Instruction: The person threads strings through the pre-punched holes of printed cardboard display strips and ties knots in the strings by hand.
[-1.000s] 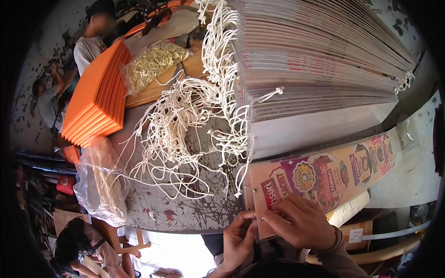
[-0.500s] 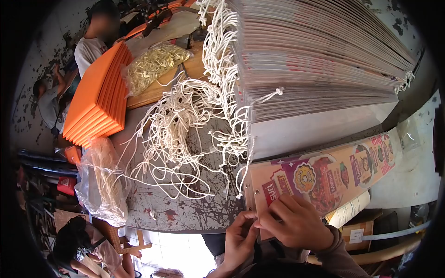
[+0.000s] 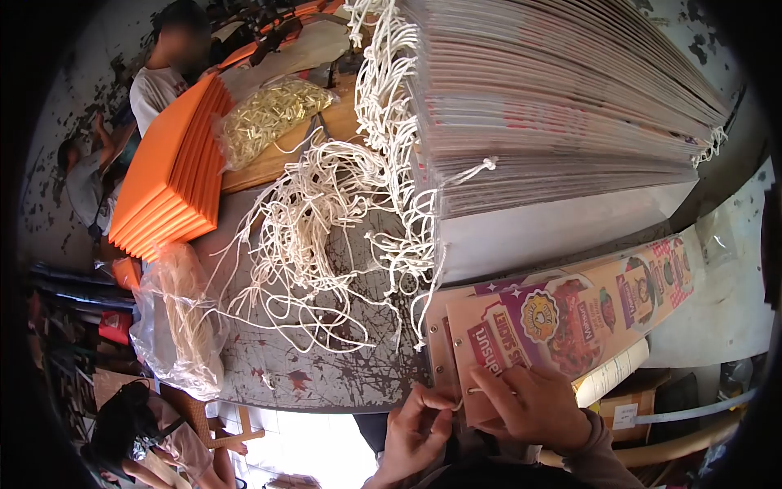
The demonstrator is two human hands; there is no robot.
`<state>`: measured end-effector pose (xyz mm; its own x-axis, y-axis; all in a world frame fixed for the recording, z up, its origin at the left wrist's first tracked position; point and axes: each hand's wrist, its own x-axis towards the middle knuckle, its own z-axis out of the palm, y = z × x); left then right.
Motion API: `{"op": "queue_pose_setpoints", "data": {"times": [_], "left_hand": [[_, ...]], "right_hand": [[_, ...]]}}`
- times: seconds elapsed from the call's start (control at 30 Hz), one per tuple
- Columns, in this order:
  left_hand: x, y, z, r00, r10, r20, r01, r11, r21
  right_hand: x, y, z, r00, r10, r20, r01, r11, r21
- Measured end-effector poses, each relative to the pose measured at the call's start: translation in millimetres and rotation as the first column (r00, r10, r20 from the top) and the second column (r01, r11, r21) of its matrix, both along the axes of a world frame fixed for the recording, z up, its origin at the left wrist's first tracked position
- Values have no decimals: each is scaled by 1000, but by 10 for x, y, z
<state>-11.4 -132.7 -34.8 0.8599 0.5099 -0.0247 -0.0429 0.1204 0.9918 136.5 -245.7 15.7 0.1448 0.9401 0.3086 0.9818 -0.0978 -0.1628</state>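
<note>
My left hand (image 3: pixel 415 432) is closed in a pinch on the end of a short cream cord (image 3: pixel 459 403) at the near corner of a printed food-picture sheet (image 3: pixel 562 318). My right hand (image 3: pixel 538 407) grips the near edge of that sheet, fingers over its printed face, beside a bit of cord coming out at the corner. Small metal eyelets line the left edges of this sheet and the one under it. What my right thumb and lower fingers touch is hidden. A pile of knotted white cords (image 3: pixel 318 212) lies to the left.
A tall stack of sheets (image 3: pixel 554 106) with knotted cords fills the back right. On the left are orange folded stacks (image 3: pixel 167 175), a bag of gold-coloured pieces (image 3: pixel 277 114) and a plastic bag of cord (image 3: pixel 183 326). Several people sit nearby. The table's near edge (image 3: pixel 318 405) is worn.
The top printed sheet has shifted right and toward me, baring the eyelet edge of the one below. My hands have moved slightly apart, and cord now shows between them.
</note>
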Motion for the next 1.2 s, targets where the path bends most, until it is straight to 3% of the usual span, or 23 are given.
{"op": "queue_pose_setpoints", "data": {"times": [0.07,0.13,0.17,0.2,0.23,0.27,0.33,0.4,0.43,0.47,0.5,0.53,0.6,0.73,0.83,0.9,0.93,0.97,1.03,1.07,1.13,1.17,1.2], "left_hand": [[16,48,69,1000,-19,4,19,997,80],[76,72,139,932,253,262,-208,960,-188],[18,140,49,890,331,314,-272,937,-218],[-25,211,-45,782,447,435,-326,887,-326],[70,192,109,600,729,330,-515,668,-538],[196,252,275,380,918,112,-690,362,-627],[32,396,154,353,878,323,-202,408,-890],[76,322,91,585,786,201,-698,614,-368],[100,290,81,751,613,248,-532,782,-324],[172,223,90,835,511,204,-487,859,-158],[142,245,154,968,240,71,-246,964,100],[196,221,221,994,95,50,-98,993,63],[338,121,155,988,148,31,-152,969,194],[344,155,41,979,130,-157,-96,974,205],[348,145,38,978,170,-119,-153,978,138],[326,150,99,971,201,-132,-191,978,82],[322,147,104,970,203,-134,-194,978,83],[319,149,101,970,214,-117,-209,976,53],[318,155,105,970,225,-97,-223,974,25],[315,151,120,971,222,-92,-221,975,20],[309,147,144,972,219,-86,-219,976,14],[307,144,155,973,214,-90,-216,976,-9],[303,140,158,973,209,-94,-213,977,-34]], "right_hand": [[-34,-48,13,999,10,37,-11,1000,4],[-28,-75,20,997,20,73,-20,1000,7],[-18,-90,19,997,22,77,-27,998,55],[-16,-104,16,996,21,82,-30,994,103],[-25,-102,18,997,15,79,-23,994,105],[-31,-86,26,997,5,78,-16,989,150],[-37,-87,27,997,-9,74,-6,980,197],[-25,-93,10,998,23,56,-32,986,166],[-31,-91,7,998,26,55,-34,985,166],[-35,-89,1,998,34,52,-42,985,168],[-39,-88,-4,998,43,48,-50,984,169],[-52,-95,-14,998,47,47,-54,984,168],[-69,-125,-35,996,39,-81,-29,992,124],[25,-216,-45,973,95,-210,-89,995,34],[224,-338,22,863,233,-449,-244,969,35],[399,-408,-3,458,534,-711,-346,844,410],[307,-440,-51,391,551,-737,-31,808,588],[214,-470,-104,327,586,-742,299,680,669],[410,-466,-1,309,581,-753,356,664,658],[527,-532,-40,219,644,-733,351,649,675],[550,-584,27,-157,757,-634,648,563,512],[623,-635,20,-156,756,-635,648,564,512],[725,-676,24,-301,825,-479,633,548,546]]}}
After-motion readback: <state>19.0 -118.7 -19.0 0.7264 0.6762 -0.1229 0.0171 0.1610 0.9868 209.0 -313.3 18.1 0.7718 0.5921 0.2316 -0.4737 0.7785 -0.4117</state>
